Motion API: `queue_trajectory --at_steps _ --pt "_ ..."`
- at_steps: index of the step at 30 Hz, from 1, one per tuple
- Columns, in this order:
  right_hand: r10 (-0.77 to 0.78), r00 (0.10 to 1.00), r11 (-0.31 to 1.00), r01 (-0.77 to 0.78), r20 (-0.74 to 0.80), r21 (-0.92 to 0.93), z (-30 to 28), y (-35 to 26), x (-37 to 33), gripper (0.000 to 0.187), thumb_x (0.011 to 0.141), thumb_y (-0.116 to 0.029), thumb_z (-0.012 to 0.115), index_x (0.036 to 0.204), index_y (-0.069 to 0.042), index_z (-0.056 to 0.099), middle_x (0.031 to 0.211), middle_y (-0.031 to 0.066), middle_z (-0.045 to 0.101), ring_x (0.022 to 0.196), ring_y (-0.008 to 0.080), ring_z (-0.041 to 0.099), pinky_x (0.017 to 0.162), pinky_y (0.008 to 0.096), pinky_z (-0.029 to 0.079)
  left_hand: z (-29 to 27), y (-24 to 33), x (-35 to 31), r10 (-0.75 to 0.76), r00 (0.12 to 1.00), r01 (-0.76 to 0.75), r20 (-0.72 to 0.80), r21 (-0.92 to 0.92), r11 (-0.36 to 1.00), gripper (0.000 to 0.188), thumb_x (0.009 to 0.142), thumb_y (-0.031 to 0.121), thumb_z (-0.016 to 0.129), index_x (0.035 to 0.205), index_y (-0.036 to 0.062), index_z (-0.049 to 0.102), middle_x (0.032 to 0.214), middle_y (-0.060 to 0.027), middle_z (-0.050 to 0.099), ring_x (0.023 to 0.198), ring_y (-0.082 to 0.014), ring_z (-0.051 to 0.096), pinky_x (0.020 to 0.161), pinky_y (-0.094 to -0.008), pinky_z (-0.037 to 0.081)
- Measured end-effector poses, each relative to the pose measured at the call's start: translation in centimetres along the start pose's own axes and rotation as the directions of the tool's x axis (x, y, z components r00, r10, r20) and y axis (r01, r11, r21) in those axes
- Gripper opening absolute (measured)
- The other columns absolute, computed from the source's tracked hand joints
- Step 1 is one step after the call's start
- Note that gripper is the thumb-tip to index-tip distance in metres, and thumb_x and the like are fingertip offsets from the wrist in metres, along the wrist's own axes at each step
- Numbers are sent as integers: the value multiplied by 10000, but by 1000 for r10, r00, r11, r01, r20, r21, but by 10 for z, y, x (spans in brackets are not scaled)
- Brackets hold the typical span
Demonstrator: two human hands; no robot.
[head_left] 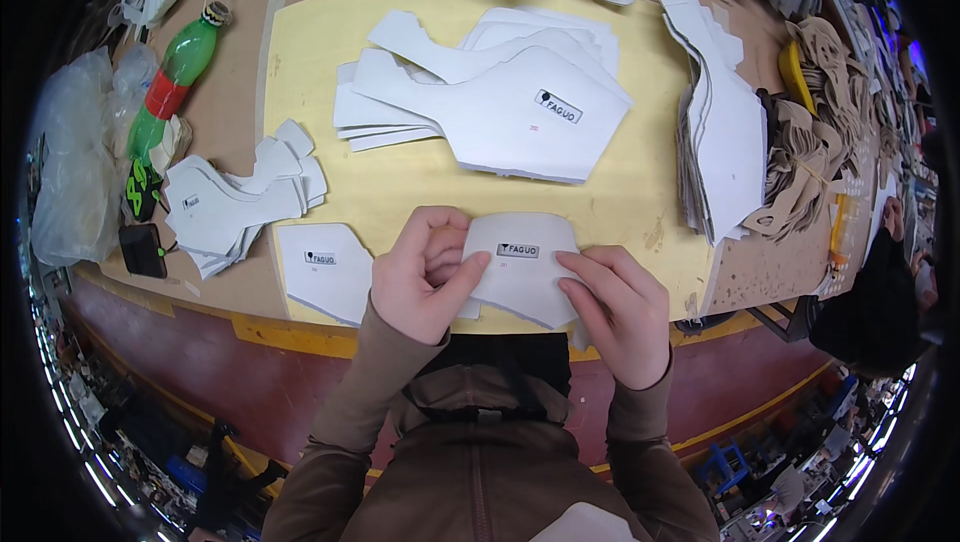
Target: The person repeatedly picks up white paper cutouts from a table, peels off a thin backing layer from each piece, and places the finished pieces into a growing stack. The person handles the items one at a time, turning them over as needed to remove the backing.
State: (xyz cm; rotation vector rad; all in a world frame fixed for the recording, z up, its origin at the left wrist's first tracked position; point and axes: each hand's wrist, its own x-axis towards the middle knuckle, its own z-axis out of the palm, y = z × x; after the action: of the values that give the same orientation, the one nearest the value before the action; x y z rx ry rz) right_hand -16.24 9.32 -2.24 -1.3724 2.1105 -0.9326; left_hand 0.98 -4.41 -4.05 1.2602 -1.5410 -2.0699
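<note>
Both my hands hold a white shoe-upper piece (pixel 520 277) with a small dark printed label, above the table's front edge. My left hand (pixel 415 277) grips its left side, thumb on the face and fingers curled behind. At the right side my right hand (pixel 622 302) pinches it between thumb and fingers. Beside my left hand, a similar labelled piece (pixel 322 282) lies flat on the yellow sheet (pixel 640 202). Farther back, a fanned stack of larger white pieces (pixel 500 107) rests on the same sheet.
More white pieces stand stacked at the right (pixel 722 142) and left (pixel 235 197). A green bottle with a red label (pixel 175 82) and a clear plastic bag (pixel 75 162) are at far left. Bundles of brown pieces (pixel 800 162) crowd the right; a person (pixel 875 292) is beyond.
</note>
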Motion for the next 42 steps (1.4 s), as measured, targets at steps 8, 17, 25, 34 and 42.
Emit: queue_trajectory --at_steps 8,17,25,34,42 --pt "15 1000 1000 -15 -5 17 1 3 0 239 825 -39 743 1062 -59 722 958 82 665 748 270 653 659 353 525 6 0 0 10 999 -9 -45 16 1000 446 900 -80 665 1290 -1 463 1012 -137 712 908 -121 684 793 -228 534" --pt "18 1000 1000 -18 -1 0 2 2 2 222 835 -39 736 1055 -62 721 954 74 665 732 262 650 649 349 521 8 1 0 25 997 -22 -68 53 998 445 892 -85 662 1284 -5 467 1007 -127 712 904 -129 696 774 -232 553" --pt "29 1000 999 -29 6 -30 3 1 2 213 845 -40 725 1054 -77 722 942 61 653 715 251 640 641 350 519 11 2 0 69 995 -62 -78 87 994 438 888 -85 667 1276 -15 476 1022 -129 706 935 -136 698 751 -217 561" --pt "40 998 995 -36 48 -89 3 -1 0 309 799 -17 718 1088 -124 735 972 46 621 682 211 616 638 337 514 12 3 -1 82 993 -74 -83 103 992 427 887 -80 672 1267 -23 487 1026 -133 704 950 -144 700 763 -227 572" --pt "35 998 989 -26 57 -144 2 -4 0 347 777 -6 718 1100 -132 735 984 37 610 681 201 600 639 336 509 11 3 0 86 993 -79 -77 98 992 416 888 -77 670 1260 -30 489 1030 -139 704 962 -154 703 771 -234 580"
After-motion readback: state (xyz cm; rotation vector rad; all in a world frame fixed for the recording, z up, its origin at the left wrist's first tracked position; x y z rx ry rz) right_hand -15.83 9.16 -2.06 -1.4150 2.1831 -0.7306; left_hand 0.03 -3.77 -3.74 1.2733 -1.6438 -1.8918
